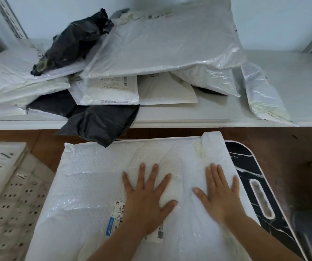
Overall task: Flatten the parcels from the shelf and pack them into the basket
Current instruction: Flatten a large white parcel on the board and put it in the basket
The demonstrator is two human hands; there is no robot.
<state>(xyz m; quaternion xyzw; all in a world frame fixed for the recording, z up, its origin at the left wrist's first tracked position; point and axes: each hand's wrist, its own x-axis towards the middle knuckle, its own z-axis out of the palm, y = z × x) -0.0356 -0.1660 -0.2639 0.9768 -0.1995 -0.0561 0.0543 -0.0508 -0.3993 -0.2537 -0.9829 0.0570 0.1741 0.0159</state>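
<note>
Currently, a large white bubble-mailer parcel (pixel 98 185) lies flat on a black marble-patterned tabletop (pixel 245 166), which shows along the parcel's right edge together with an oval cut-out handle (pixel 262 199). Both hands rest palm-down on the parcel with fingers straight and spread wide: the left hand (pixel 147 202) partly covers a printed shipping label (pixel 117 217), and the right hand (pixel 221 193) lies just beside it near the parcel's right edge. Neither hand grips anything.

Behind the tabletop, a white shelf (pixel 273 87) against a pale wall (pixel 273 19) carries a loose pile of further parcels: a large white mailer (pixel 166 40) on top, a crumpled black bag (pixel 72 40) at left, and a dark grey bag (pixel 98 123) overhanging the shelf's front edge. A white perforated basket (pixel 6 185) stands at lower left. Brown flooring (pixel 292 147) shows between shelf and tabletop.
</note>
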